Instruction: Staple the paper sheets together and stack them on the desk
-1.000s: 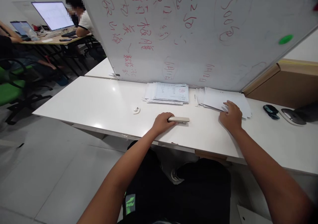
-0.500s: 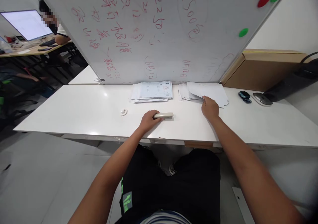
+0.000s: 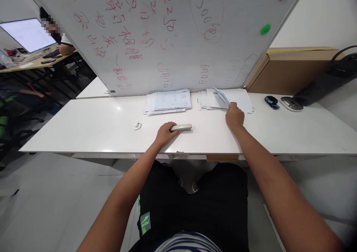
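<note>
My left hand (image 3: 166, 133) is closed around one end of a light grey stapler (image 3: 182, 127) that rests on the white desk. With its fingers pinched, my right hand (image 3: 234, 116) holds a sheet of paper (image 3: 221, 95), tilted up on edge above the right stack of papers (image 3: 243, 98). The fingertips sit at the near edge of that stack. To its left lies a second stack of printed papers (image 3: 174, 100), a form with a red stamp on top. Neither hand touches this left stack.
A whiteboard (image 3: 178, 58) with red writing stands behind the stacks. Right of them are a smartwatch (image 3: 272, 102), a mouse (image 3: 291, 104), a black bottle (image 3: 326, 80) and a cardboard box (image 3: 290, 71). A white earphone (image 3: 137, 126) lies at left. Another person sits at a far-left desk.
My right hand has raised the paper from lying folded over on the stack to standing nearly on edge. My left hand keeps its hold on the stapler. The view has shifted slightly.
</note>
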`<state>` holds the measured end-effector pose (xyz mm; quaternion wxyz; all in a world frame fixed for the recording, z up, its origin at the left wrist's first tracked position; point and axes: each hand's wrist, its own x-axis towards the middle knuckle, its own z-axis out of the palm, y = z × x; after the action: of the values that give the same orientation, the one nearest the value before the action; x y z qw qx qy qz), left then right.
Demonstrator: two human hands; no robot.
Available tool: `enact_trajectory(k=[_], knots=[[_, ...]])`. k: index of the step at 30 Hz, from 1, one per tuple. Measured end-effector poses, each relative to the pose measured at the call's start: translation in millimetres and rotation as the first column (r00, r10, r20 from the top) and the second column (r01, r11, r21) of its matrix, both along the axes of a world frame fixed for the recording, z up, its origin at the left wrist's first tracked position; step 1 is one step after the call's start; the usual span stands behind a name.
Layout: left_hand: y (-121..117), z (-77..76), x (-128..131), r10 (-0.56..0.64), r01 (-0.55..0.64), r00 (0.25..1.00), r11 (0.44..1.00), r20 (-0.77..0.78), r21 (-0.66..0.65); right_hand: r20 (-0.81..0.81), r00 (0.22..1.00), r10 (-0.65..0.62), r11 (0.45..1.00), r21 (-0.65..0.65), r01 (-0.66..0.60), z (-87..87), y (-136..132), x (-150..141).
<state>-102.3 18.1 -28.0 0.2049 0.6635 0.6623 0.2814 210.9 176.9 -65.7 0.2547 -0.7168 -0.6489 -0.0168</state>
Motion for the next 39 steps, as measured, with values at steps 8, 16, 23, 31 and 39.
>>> enact_trajectory(k=[8, 16, 23, 31, 39], knots=[[-0.9, 1.9, 0.0, -0.013, 0.013, 1.0, 1.0, -0.002, -0.009, 0.013, 0.993, 0.118, 0.991, 0.058, -0.118, 3.7, -6.8, -2.8], [-0.4, 2.2, 0.4, -0.005, 0.005, 1.0, 1.0, 0.002, -0.018, 0.036, 0.963, 0.266, 0.95, 0.163, -0.268, -6.7, 2.9, 5.1], [-0.8, 2.0, 0.8, -0.002, 0.002, 1.0, 1.0, -0.008, -0.02, 0.041, 0.96, 0.277, 0.948, 0.153, -0.28, -4.8, 2.8, 5.1], [-1.0, 0.5, -0.3, -0.015, 0.015, 1.0, 1.0, -0.007, -0.005, 0.103, 0.975, 0.197, 0.972, 0.11, -0.208, 0.4, -0.8, 2.7], [-1.2, 1.6, 0.4, -0.017, 0.017, 1.0, 0.999, 0.001, -0.029, 0.12, 0.978, 0.171, 0.978, 0.099, -0.183, -2.9, 2.6, 3.6]])
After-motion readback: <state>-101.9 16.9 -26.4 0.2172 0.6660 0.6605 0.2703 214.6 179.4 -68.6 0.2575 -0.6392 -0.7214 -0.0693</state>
